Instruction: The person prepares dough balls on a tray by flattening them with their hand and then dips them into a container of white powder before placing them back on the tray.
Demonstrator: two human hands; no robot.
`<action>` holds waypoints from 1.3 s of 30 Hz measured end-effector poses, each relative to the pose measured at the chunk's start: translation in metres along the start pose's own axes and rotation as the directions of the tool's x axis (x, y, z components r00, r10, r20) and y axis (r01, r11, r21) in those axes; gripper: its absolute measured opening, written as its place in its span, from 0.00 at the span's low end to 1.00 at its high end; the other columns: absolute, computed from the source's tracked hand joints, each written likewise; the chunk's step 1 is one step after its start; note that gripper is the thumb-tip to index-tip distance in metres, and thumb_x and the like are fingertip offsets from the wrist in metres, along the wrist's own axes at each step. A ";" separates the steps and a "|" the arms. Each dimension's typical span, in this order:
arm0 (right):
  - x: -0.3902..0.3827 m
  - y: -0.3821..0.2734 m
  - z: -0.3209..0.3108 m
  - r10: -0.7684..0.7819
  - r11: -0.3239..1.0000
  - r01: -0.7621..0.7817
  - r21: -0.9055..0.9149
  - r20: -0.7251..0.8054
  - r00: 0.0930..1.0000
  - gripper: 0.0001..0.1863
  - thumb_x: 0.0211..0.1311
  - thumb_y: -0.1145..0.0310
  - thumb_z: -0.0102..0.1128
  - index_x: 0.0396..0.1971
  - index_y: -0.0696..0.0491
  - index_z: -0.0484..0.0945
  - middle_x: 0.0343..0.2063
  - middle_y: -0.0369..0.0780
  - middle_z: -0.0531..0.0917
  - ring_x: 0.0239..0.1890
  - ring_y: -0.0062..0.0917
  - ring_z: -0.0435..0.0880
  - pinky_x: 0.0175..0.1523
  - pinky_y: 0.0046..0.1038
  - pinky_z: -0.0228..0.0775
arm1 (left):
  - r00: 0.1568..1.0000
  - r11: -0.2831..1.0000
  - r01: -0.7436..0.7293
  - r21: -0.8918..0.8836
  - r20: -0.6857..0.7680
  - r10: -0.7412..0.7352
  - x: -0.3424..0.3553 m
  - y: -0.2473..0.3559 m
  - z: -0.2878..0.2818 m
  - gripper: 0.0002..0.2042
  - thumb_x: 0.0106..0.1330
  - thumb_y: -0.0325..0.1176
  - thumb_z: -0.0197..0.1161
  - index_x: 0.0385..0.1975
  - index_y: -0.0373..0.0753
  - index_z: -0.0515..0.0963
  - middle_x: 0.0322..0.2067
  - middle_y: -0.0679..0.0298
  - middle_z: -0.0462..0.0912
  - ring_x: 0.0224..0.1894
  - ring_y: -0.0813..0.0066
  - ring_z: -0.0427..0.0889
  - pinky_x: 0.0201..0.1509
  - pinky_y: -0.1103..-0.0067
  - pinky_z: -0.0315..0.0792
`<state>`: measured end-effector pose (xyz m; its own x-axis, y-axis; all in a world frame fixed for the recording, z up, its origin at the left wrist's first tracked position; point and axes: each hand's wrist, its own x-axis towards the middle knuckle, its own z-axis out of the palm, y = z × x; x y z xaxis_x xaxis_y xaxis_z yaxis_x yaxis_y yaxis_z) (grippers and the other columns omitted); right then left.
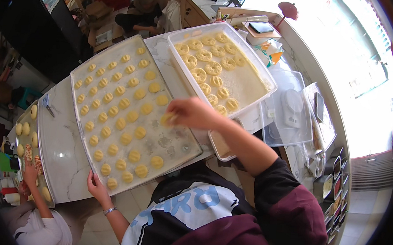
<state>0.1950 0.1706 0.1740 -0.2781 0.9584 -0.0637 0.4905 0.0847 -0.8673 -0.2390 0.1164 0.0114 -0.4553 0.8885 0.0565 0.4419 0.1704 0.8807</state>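
Note:
A large metal baking tray [184,165] carries rows of small pale yellow dough rounds [134,155], many with pressed marks. My left hand [98,188] grips its near left rim. My right hand [186,112] is over the tray’s right part, fingers closed on a slightly blurred yellow dough piece [166,119]. Right of it, a white plastic tub [267,84] holds larger stamped dough discs [213,68]. Below that tub a smaller container of pale powder [220,147] is partly hidden by my forearm.
At left a co-worker's hands [29,174] work at another tray of dough [48,189]. Another person [140,14] crouches beyond the counter [61,131]. At right are a clear lid [273,130], a scale [293,109], a phone [318,106] and metal containers [324,184].

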 end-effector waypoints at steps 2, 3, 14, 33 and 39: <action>-0.008 0.040 -0.055 0.040 0.999 -0.028 0.046 -0.281 0.959 0.14 0.51 0.71 0.61 0.38 0.59 0.75 0.29 0.35 0.80 0.30 0.17 0.77 0.38 0.21 0.70 | 1.000 1.000 -0.020 0.008 0.003 0.020 0.001 -0.001 0.000 0.14 0.64 0.28 0.52 0.48 0.30 0.71 0.41 0.58 0.77 0.41 0.74 0.74 0.47 0.78 0.68; -0.011 0.053 -0.081 0.137 0.987 -0.100 0.123 -0.346 0.928 0.14 0.52 0.74 0.60 0.40 0.61 0.75 0.31 0.36 0.80 0.33 0.17 0.78 0.40 0.20 0.71 | 1.000 1.000 -0.012 0.015 0.000 0.012 0.001 -0.003 -0.003 0.14 0.64 0.28 0.52 0.48 0.30 0.71 0.41 0.58 0.77 0.41 0.74 0.74 0.47 0.78 0.68; -0.014 0.140 -0.144 0.437 0.896 -0.439 0.067 -0.299 0.848 0.19 0.48 0.69 0.64 0.42 0.59 0.76 0.32 0.38 0.80 0.33 0.20 0.78 0.39 0.22 0.71 | 1.000 1.000 -0.031 -0.004 0.004 0.031 0.003 -0.003 0.002 0.14 0.64 0.27 0.52 0.48 0.30 0.71 0.41 0.59 0.76 0.40 0.74 0.74 0.47 0.79 0.68; 0.102 0.076 0.069 0.048 0.682 -0.060 -0.728 -0.037 0.998 0.11 0.48 0.74 0.53 0.34 0.57 0.78 0.42 0.46 0.75 0.49 0.36 0.72 0.49 0.34 0.67 | 1.000 1.000 -0.018 -0.002 -0.024 0.018 0.002 -0.004 0.005 0.13 0.63 0.29 0.54 0.45 0.31 0.73 0.38 0.62 0.77 0.36 0.78 0.74 0.43 0.81 0.68; 0.124 0.102 0.065 0.171 0.700 -0.135 -0.702 -0.019 0.985 0.13 0.46 0.75 0.55 0.35 0.55 0.77 0.43 0.45 0.73 0.50 0.37 0.69 0.49 0.37 0.67 | 0.998 0.997 -0.053 -0.049 -0.033 0.052 0.005 -0.017 0.004 0.14 0.64 0.28 0.53 0.47 0.29 0.71 0.42 0.56 0.77 0.43 0.72 0.75 0.50 0.78 0.68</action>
<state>0.1573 0.2804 0.0456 -0.1747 0.9638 -0.2016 0.9601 0.1214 -0.2519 -0.2456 0.1193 -0.0054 -0.4571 0.8816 0.1176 0.4272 0.1017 0.8984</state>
